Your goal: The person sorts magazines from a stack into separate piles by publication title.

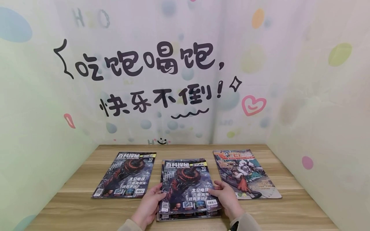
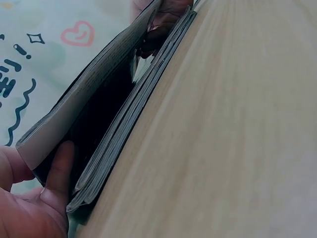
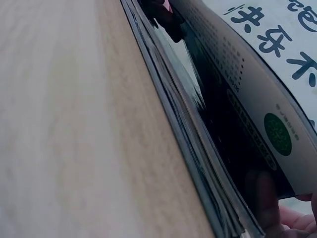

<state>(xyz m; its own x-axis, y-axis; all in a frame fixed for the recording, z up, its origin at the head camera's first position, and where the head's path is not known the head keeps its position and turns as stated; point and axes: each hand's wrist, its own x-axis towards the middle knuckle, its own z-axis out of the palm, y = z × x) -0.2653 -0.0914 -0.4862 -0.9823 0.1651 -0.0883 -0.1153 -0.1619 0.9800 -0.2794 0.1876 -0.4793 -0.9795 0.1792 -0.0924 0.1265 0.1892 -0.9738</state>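
“Above the pile (image 1: pixel 189 216), what is in the grip?”

“The top magazine (image 1: pixel 185 181), pinched at its sides by left hand (image 1: pixel 149 202) and right hand (image 1: pixel 227 198), some fingers beneath; both wrist views show a gap over the pile.”

“Which step?”

“A lift, apparently; the next move calls for both hands to rise evenly.”

“And room?”

“Narrow strips of table (image 1: pixel 72 208) part the pile from the left magazine (image 1: pixel 124 175) and the right magazine (image 1: pixel 244 175); more wood shows behind, reaching the wall (image 1: pixel 162 78).”
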